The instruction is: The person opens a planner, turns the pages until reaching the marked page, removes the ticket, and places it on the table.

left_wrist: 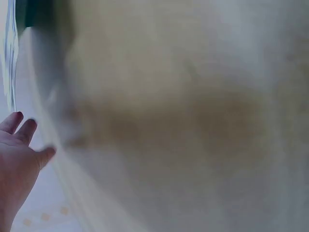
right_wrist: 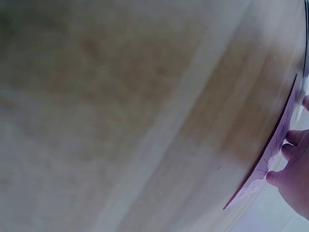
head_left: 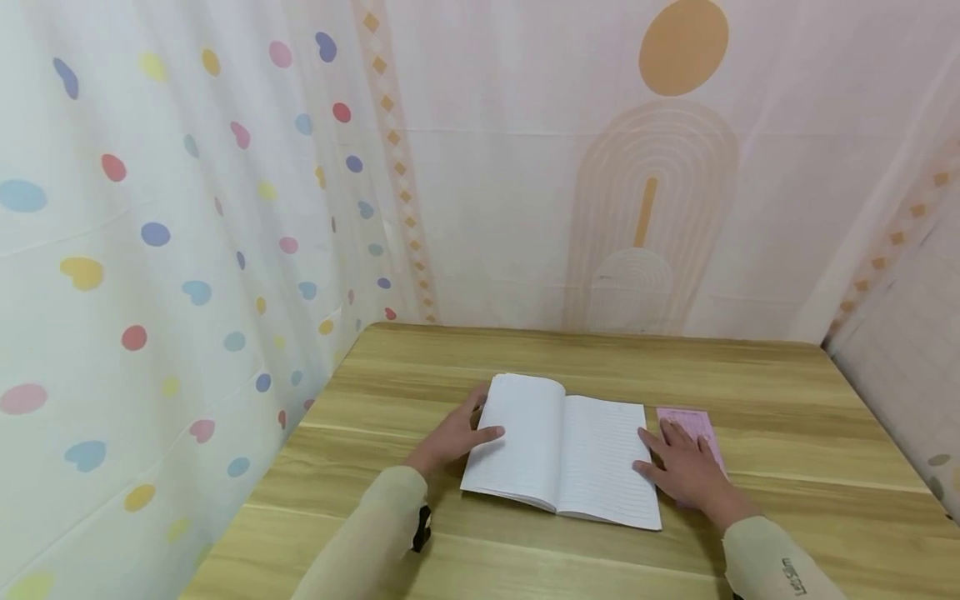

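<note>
A notebook [head_left: 525,437] lies spread on the wooden table, its left page blank-looking and its right page [head_left: 603,454] ruled with lines. My left hand [head_left: 453,437] is at the left edge, thumb over the page and the other fingers along the outer side, partly hidden. In the left wrist view the fingers of this hand [left_wrist: 19,159] are spread and fairly straight. Flat and spread, my right hand [head_left: 686,467] rests on a pink printed sheet [head_left: 686,414], with thumb and forefinger reaching onto the notebook's right edge. The pink sheet [right_wrist: 256,181] also shows beneath the fingertips in the right wrist view.
The wood-grain table [head_left: 480,350] extends around the notebook on all sides. A pale curtain [head_left: 495,208] hangs behind its far edge, and a dotted curtain [head_left: 225,333] hangs along the left. A black strap [head_left: 422,529] shows by the left sleeve.
</note>
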Demonstrator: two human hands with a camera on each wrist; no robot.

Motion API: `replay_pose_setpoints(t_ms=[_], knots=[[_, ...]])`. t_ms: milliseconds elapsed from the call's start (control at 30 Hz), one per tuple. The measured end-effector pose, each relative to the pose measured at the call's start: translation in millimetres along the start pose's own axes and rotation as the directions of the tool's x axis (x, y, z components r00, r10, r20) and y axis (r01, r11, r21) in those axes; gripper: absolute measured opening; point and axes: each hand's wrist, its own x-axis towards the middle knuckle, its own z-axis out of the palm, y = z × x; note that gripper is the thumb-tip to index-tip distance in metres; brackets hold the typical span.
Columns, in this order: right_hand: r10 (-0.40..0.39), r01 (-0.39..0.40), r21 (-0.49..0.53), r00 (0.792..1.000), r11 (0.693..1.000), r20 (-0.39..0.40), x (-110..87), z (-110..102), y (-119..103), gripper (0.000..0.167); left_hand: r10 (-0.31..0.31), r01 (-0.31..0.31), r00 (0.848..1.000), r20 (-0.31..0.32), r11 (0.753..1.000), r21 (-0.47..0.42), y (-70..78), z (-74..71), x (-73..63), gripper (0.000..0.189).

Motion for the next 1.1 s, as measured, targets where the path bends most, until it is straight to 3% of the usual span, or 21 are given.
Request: replay_pose_setpoints(t_ms=[200, 433, 633, 800, 867, 1000, 1100], knots=[[-0.002, 0.002, -0.007, 1.000, 1.000, -0.015, -0.3, -2, -1, 0.068, 0.063, -0.064, 0.998, -0.018, 0.994, -0.091, 22.3, -8.8, 3.6, 0.094], [0.018, -0.018, 0.016, 1.000, 1.000, -0.002, -1.1, -4, -3, 0.067, 0.160, -0.155, 0.987, 0.015, 0.971, -0.181, 53.8, -8.1, 6.7, 0.087], [0.020, -0.020, 0.036, 1.000, 0.999, -0.001, -1.2, -4, -4, 0.068, 0.214, -0.195, 0.975, 0.052, 0.949, -0.249, 76.6, 4.7, 8.4, 0.073], [0.015, -0.013, 0.032, 0.997, 0.999, -0.079, -1.5, -4, 7, 0.065, 0.247, -0.196, 0.959, 0.142, 0.934, -0.300, 91.1, 26.3, 10.8, 0.062], [0.019, -0.015, 0.035, 0.993, 0.999, -0.114, -1.9, -8, 14, 0.064, 0.259, -0.213, 0.951, 0.171, 0.945, -0.249, 94.5, 36.8, 12.6, 0.063], [0.073, -0.066, 0.056, 0.989, 0.996, -0.130, -5.0, -22, 28, 0.065, 0.218, -0.208, 0.950, 0.223, 0.976, -0.070, 96.6, 59.6, 14.1, 0.070], [0.144, -0.138, 0.065, 0.984, 0.988, -0.107, -8.9, -31, 38, 0.069, 0.177, -0.216, 0.946, 0.272, 0.969, 0.121, 92.8, 77.1, 15.0, 0.077]])
